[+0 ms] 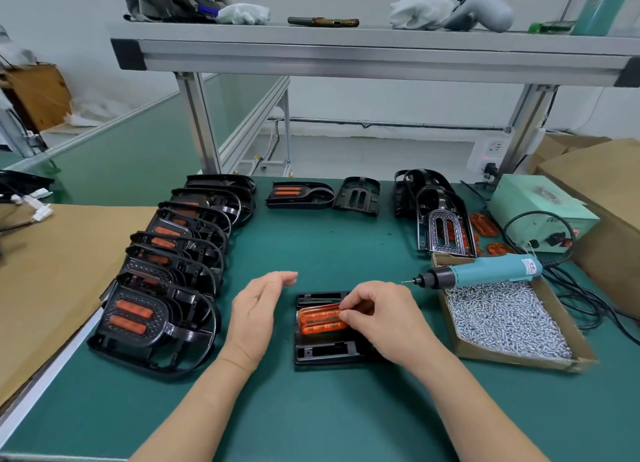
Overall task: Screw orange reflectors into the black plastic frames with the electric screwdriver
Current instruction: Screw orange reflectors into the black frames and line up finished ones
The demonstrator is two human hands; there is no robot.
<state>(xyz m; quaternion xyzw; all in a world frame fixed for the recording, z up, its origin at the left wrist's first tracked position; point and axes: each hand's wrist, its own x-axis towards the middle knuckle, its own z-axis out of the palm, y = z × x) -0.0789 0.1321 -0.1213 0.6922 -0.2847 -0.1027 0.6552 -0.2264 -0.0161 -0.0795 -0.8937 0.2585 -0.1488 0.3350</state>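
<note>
Fingers (351, 305) of the right hand (384, 319) curl onto the orange reflector (318, 320), pinching its right end as it sits in the black frame (325, 352) mid-desk, toward the front edge of the desk (311, 413). The left hand (258, 309) hovers just left of the frame, fingers relaxed and nearly straight, holding nothing.

This looks like the seating step. No screw seems driven into this frame yet, and the screwdriver (485, 272) lies unused across the rim of the box of screws (512, 360) on the right. A long row of fitted frames (166, 278) runs along the left edge, so much seems done. More frames (436, 212) and loose reflectors (485, 224) wait near the far right corner.

Bare room lies toward the front edge and beyond the frame. The box stands near on the right, and the row crowds the left.
</note>
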